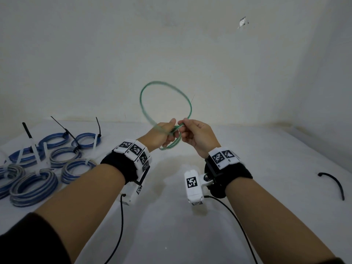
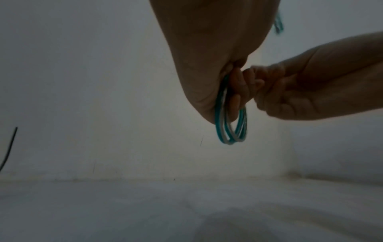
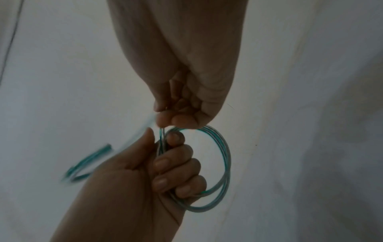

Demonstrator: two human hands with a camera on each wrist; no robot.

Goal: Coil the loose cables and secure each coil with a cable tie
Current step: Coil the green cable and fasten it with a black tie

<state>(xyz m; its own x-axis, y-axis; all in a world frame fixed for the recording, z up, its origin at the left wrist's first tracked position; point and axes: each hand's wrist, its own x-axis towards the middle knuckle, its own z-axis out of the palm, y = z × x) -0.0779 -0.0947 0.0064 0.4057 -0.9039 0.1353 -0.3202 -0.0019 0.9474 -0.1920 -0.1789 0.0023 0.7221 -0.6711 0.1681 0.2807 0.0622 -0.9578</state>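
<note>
A thin green-and-white cable (image 1: 158, 82) is held up in the air above the white table (image 1: 266, 168). My left hand (image 1: 169, 130) grips a small coil of it (image 1: 171, 145), fingers curled through the turns. My right hand (image 1: 183, 128) pinches the cable right next to the left thumb. A large blurred loop rises above both hands. In the left wrist view the coil (image 2: 225, 131) hangs below my left hand (image 2: 234, 98), with the right hand (image 2: 269, 91) touching it. The right wrist view has my right hand (image 3: 172, 119) above the left hand (image 3: 170, 163) and the coil (image 3: 226, 163).
Several blue and grey coils (image 1: 34, 183), bound with white and black cable ties (image 1: 98, 128), lie at the table's left. One loose black cable tie (image 1: 337, 182) lies at the far right. A white wall (image 1: 190, 44) stands close behind.
</note>
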